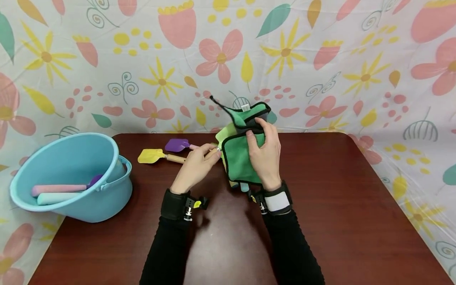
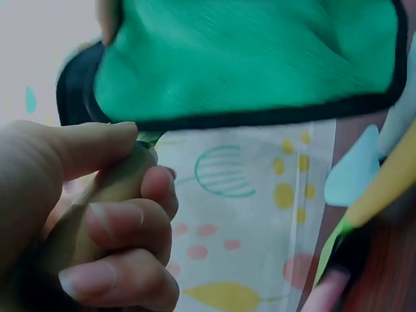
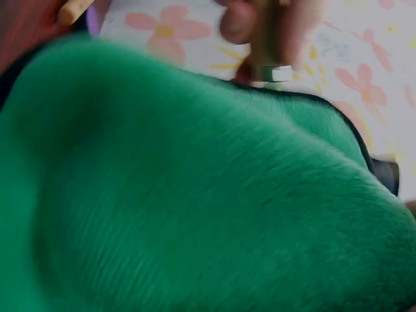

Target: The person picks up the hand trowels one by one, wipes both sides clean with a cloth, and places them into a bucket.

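My left hand grips the wooden handle of a small toy shovel with a lime green blade. In the left wrist view, thumb and fingers wrap round that handle just below its metal collar. My right hand pinches a green cloth with black edging, thumb in front, a folded upper part rising behind the fingers. The cloth overlaps the blade, which is partly hidden. Green fabric fills most of the right wrist view, with the left hand just beyond it.
A yellow shovel and a purple shovel lie left of my left hand. A light blue piece shows under the cloth. On the left a blue bucket holds tools with pink and pale handles. Flowered fabric hangs behind the brown table.
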Demonstrator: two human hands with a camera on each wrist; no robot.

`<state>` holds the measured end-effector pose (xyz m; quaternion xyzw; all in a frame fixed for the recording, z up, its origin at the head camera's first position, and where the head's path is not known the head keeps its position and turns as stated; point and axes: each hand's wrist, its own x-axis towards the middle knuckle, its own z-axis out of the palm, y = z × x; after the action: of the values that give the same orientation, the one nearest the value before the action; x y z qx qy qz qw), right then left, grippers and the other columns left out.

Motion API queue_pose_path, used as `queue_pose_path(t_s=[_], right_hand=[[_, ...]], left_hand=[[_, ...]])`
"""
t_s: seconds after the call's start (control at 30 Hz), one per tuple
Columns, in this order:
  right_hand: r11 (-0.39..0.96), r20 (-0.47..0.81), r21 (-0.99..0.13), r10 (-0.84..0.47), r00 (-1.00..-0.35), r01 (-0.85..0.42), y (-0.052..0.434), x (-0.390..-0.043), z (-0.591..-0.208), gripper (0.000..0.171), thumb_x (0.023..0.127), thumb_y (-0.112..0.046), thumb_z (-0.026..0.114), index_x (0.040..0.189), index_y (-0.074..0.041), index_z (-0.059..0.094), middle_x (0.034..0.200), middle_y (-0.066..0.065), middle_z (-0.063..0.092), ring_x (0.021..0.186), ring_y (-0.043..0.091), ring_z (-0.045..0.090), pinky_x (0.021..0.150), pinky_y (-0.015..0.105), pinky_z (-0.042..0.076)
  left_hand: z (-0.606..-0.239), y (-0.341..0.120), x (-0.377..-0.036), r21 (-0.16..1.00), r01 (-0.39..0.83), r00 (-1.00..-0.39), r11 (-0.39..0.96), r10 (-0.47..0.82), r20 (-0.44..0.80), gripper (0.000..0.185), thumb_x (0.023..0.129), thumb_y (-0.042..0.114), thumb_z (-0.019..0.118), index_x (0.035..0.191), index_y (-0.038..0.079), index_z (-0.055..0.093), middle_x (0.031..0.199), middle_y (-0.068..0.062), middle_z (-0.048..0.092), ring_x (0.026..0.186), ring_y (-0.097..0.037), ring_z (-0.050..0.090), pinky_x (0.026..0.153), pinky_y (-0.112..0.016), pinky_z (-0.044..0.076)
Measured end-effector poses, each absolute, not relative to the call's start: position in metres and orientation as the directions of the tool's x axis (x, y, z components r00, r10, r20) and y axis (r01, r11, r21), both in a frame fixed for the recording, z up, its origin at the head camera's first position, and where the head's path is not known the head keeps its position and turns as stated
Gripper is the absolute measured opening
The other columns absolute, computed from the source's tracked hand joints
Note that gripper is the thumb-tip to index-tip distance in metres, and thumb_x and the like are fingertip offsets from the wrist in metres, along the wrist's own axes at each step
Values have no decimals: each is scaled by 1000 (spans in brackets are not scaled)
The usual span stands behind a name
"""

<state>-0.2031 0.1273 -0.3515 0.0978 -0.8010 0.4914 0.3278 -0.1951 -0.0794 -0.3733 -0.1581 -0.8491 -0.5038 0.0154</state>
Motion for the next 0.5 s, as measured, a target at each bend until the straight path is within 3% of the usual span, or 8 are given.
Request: queue_pose_path(t_s=[0.13,0.3,0.5], right_hand=[[552,643,-665,82,-761,-503,126,-204,-356,51,94,-21,66,141,-11,50,135,11,49,121,24,49,98,44,40],[580,640,-621,-12,-768,-527,123,-204,-359,79,90,-12,71,154,-9,26,139,16,46,126,30,44,98,48,40],[639,592,-495,-249,-767,-589,122,-203,-358,74,83,2,72,148,1,37,140,22,41,121,40,38,94,48,39]], left_hand=[[-371,-73,-190,848,280,-954,451,233,191,36,101,38,54,129,16,58,83,-1,56,69,-18,49,65,-35,40],[-373,-67,-189,831,286,-955,478,211,208,37,101,37,53,129,14,58,69,-3,44,59,-18,42,58,-34,35],[-373,-64,-190,829,282,-958,483,188,216,38,102,36,53,130,11,57,69,-3,45,56,-17,41,56,-33,35]])
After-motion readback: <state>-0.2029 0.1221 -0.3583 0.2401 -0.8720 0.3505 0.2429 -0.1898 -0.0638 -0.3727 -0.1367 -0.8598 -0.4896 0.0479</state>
